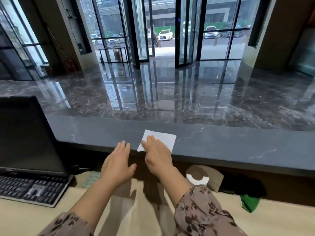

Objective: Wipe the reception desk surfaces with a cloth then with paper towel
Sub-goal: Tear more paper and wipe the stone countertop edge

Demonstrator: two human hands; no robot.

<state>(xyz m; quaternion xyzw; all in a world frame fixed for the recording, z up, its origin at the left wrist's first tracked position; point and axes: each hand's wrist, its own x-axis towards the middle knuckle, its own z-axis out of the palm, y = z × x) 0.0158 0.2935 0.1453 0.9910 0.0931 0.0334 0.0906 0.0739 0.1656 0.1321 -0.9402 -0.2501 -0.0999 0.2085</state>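
The towel (168,138) lies flat on the dark worktop (221,142) at frame centre. The right grip (156,155) presses it down with straight fingers and does not pinch it. The left grip (117,164) is flat and empty just left of it, at the worktop's near edge. The towel looks thin, light and soft, so it would likely bunch or tear. A flat palm over its middle should slide it best.

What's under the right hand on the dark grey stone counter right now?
A flat white paper towel sheet lies under the right hand, whose straight fingers press it to the dark grey stone counter. The hand covers the sheet's near middle.
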